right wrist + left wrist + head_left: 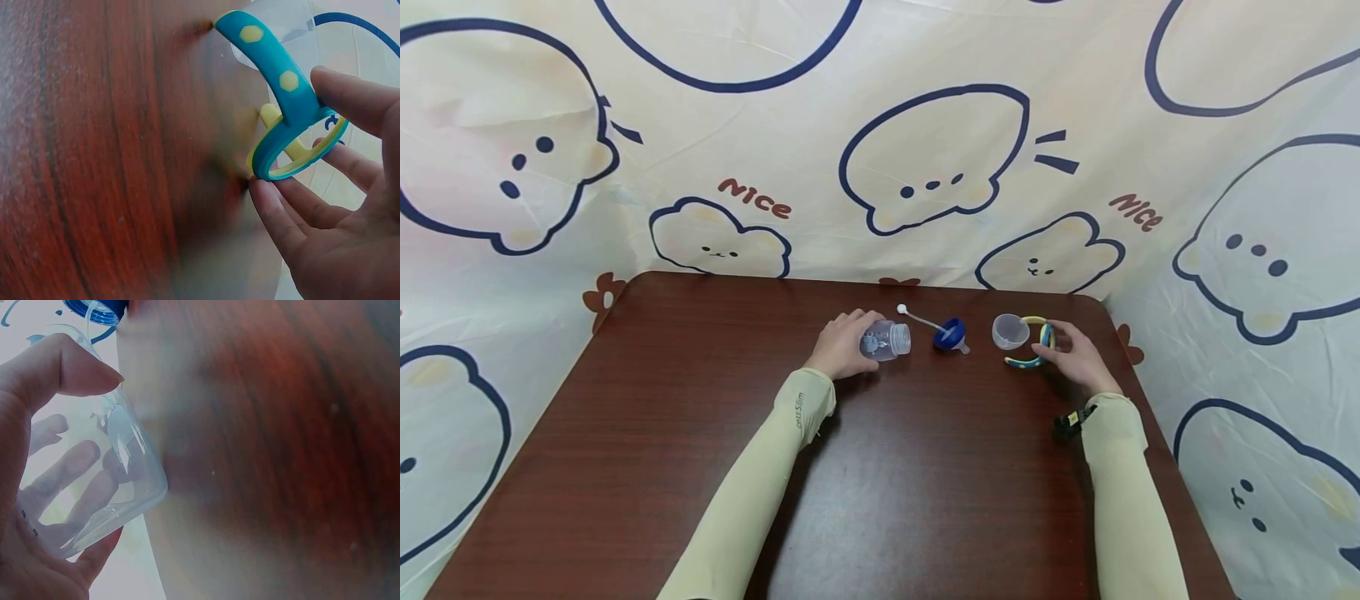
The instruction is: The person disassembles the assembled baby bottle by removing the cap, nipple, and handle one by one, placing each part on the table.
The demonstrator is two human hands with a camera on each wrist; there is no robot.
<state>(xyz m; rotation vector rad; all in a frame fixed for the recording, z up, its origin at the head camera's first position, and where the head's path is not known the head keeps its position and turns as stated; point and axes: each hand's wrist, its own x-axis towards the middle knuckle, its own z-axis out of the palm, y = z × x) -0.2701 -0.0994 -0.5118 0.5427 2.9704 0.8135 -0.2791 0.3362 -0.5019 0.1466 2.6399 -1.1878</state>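
My left hand (841, 347) grips a clear baby bottle (886, 341) that lies on its side, its bare threaded neck facing right. In the left wrist view the thumb curls over the bottle (140, 469), and the other fingers show through its wall. On the right, my right hand (1081, 358) pinches a blue-and-yellow bottle handle (1046, 340) by its ring, between thumb and fingertips. Yellow spots mark one curved grip of the handle (270, 57) in the right wrist view. Between the hands lies a blue bottle collar (952, 334) with a clear teat and a weighted straw.
A clear dome cap (1010, 332) sits just left of the handle. Everything rests near the far edge of a dark brown wooden table (880, 467). A pale cloth (820, 158) with cartoon outlines hangs behind it and at both sides.
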